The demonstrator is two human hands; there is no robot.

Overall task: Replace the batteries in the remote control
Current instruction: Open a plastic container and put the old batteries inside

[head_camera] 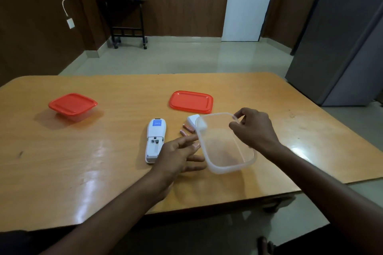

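The right hand pinches the far rim of a clear tub, tilted above the worktop. The left hand is spread beside it. The remote lies back-up, compartment open, at the left hand's 10 o'clock; two batteries lie at the remote's 2 o'clock.

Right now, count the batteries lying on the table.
2. One battery lies beside the white battery cover; the other battery lies nearer the remote, by the left hand. The clear container might hide more.
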